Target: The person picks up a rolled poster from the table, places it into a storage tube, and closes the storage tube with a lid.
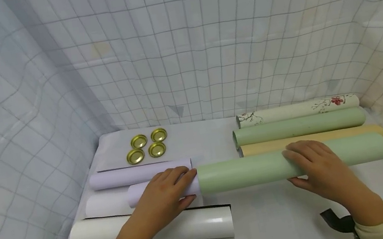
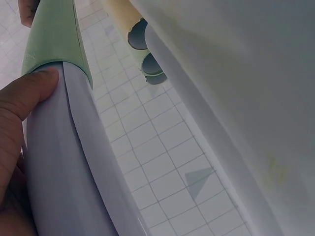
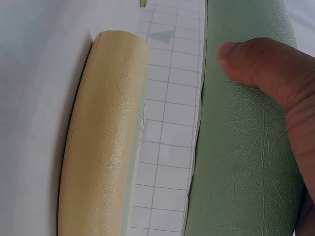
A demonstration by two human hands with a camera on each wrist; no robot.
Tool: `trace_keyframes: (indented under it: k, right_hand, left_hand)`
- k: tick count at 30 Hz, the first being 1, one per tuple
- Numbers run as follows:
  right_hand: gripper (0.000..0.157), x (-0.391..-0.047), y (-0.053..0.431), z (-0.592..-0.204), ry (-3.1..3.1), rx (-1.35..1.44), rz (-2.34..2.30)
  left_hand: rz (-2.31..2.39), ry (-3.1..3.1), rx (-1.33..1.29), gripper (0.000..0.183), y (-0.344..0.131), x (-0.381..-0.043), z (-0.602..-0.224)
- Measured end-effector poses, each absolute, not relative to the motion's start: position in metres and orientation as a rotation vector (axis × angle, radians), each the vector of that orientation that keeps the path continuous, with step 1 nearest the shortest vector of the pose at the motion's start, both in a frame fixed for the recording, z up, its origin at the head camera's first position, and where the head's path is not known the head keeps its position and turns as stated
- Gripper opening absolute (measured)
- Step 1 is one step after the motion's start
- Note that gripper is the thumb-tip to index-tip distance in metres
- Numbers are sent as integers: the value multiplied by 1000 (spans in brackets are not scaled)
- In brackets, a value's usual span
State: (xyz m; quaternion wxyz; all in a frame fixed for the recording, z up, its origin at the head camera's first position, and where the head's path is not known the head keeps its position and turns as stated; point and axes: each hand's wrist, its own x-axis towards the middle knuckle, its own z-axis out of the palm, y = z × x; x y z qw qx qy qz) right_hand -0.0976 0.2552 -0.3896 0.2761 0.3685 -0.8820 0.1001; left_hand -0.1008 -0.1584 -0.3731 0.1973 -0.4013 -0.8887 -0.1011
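My left hand (image 1: 162, 196) grips a lavender roll (image 1: 136, 193), its thumb and fingers wrapped round the right end. That end sits inside the left mouth of a light green roll (image 1: 242, 172), as the left wrist view shows with the lavender roll (image 2: 54, 162) running into the green rim (image 2: 51, 49). Around the green roll's right half curls my right hand (image 1: 321, 169); in the right wrist view its thumb (image 3: 251, 59) lies along the textured green surface (image 3: 236, 162). Both rolls are lined up end to end, roughly level. The lavender roll's inserted part is hidden.
Behind the green roll lie a yellow roll (image 1: 264, 148), another green roll (image 1: 299, 127) and a floral roll (image 1: 282, 113). At left are a second lavender roll (image 1: 140, 174), a white roll (image 1: 103, 206) and a glossy white roll (image 1: 201, 223). Several gold lids (image 1: 157, 149) sit at the back left.
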Motion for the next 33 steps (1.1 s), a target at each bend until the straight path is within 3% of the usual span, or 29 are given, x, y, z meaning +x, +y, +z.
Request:
trace_keyframes:
  k: [33]
  right_hand:
    - [65, -84, 249, -391, -2350, 984, 312]
  left_hand:
    - [-374, -2317, -1037, 57, -167, -85, -373]
